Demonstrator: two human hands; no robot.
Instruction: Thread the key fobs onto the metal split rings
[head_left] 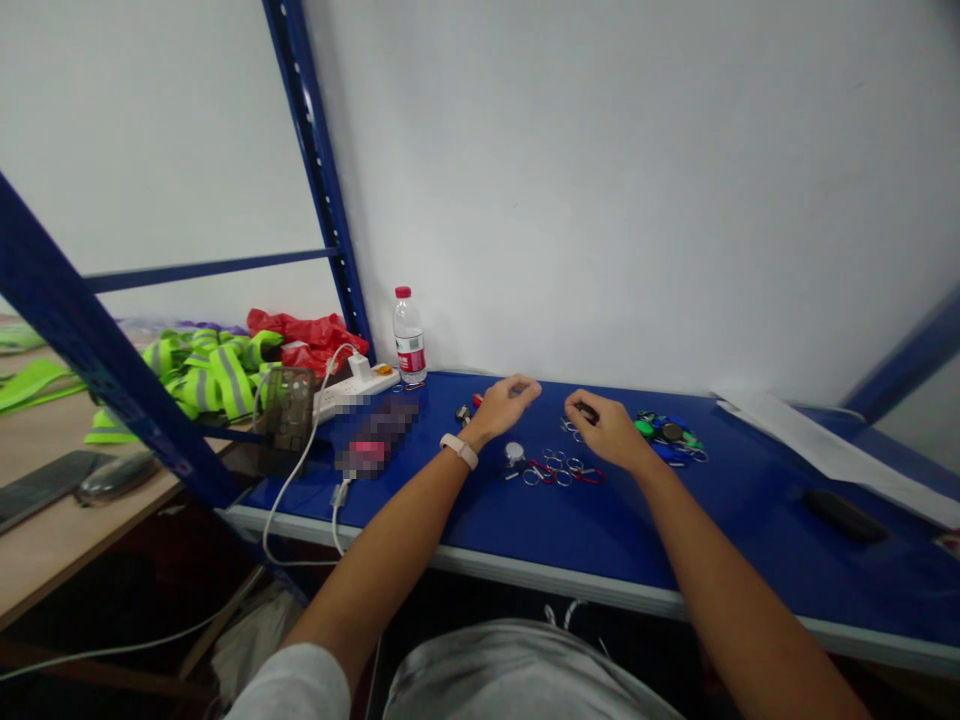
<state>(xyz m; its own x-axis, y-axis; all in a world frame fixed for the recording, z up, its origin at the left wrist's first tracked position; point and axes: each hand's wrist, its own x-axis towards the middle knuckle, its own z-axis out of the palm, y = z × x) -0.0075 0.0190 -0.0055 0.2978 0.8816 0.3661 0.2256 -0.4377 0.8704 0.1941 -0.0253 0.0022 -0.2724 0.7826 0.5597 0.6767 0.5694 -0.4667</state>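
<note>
Key rings [553,470]: thin, light, stiff wire, probably slippery and best pinched at the rim, lying loose on a blue shelf [750,530]. Left hand [504,408] and right hand [606,428] rest apart above them, curled; any grip cannot be told. Key fobs [670,436] sit just beside.

The shelf top in front of me is a glossy royal-blue steel board [720,530] edged in pale grey. To the right, round plastic key fobs [670,434] mix green, blue and black. Nearer, thin silver wire rings [559,472] tangle with red loops. A white silicone band [459,451] circles my left wrist [478,432]. Far left, neon yellow-green safety vests [225,378] carry grey reflective stripes beside a crumpled red plastic bag [311,335].
</note>
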